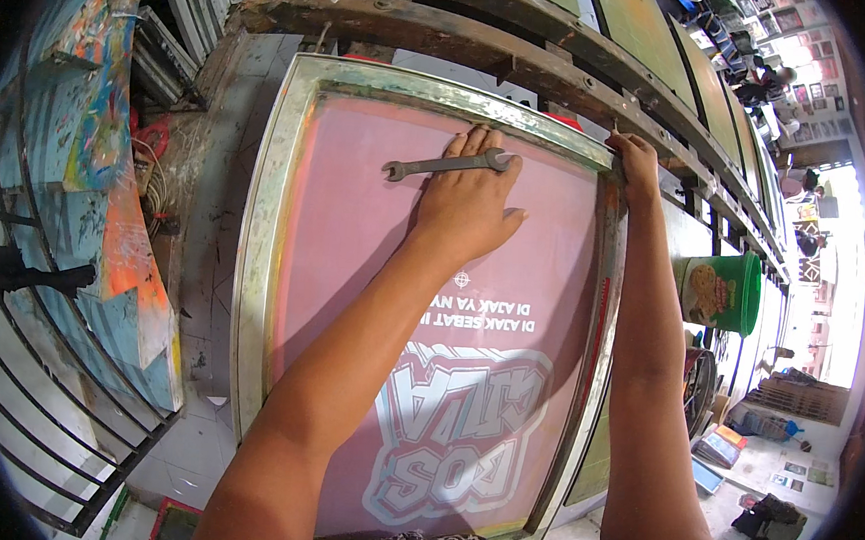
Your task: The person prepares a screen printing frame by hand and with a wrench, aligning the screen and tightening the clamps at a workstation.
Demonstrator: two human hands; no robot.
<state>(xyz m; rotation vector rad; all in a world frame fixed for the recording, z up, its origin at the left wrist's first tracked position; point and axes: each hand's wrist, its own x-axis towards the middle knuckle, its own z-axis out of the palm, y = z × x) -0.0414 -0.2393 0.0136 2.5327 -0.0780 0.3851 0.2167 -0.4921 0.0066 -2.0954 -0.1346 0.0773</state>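
One wrench (444, 166) lies across the backs of the outstretched fingers of my left hand (466, 203), its left end jutting beyond them above the pink mesh (349, 176). Those fingers are long and loosely spread, thumb wide to the right, tips by the frame's far bar; whether any of them pinch the wrench I cannot tell. My right hand (637, 164) has its fingers bent over the far right corner of the one metal frame (256, 239); how firmly they grip, I cannot tell. One green tub (738, 294) stands right of my right forearm (648, 382). Far left are several stacked frames (175, 22), too crowded to count.
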